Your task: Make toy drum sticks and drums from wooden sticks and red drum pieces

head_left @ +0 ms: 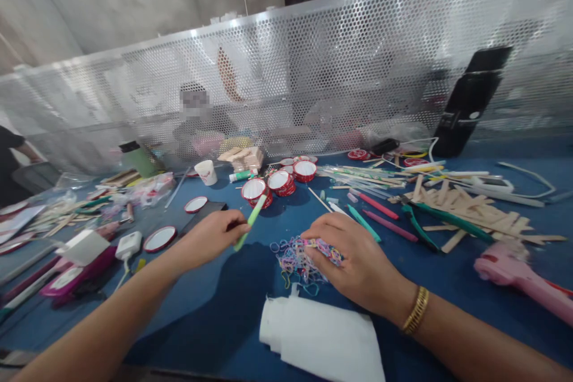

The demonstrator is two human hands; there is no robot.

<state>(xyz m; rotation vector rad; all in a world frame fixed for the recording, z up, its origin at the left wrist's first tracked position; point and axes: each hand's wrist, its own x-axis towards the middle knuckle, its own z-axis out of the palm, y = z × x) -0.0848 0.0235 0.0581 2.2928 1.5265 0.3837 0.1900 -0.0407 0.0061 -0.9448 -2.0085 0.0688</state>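
Note:
My left hand (pixel 210 236) is closed round a light green stick (pixel 250 222), which points up and to the right over the blue table (pixel 215 304). My right hand (pixel 353 259) rests palm down on a heap of small coloured rubber bands (pixel 295 259), its fingers curled and pinching into the heap. A gold bangle (pixel 416 310) sits on my right wrist. Folded white paper (pixel 322 340) lies just in front of the bands.
Red and white tape rolls (pixel 280 182) and lids (pixel 160 239) stand behind my hands. Wooden sticks (pixel 474 212), coloured sticks, green-handled pliers (pixel 430 218) and a pink glue gun (pixel 519 277) lie at the right. A perforated metal screen (pixel 313 77) closes the back; a person sits behind it.

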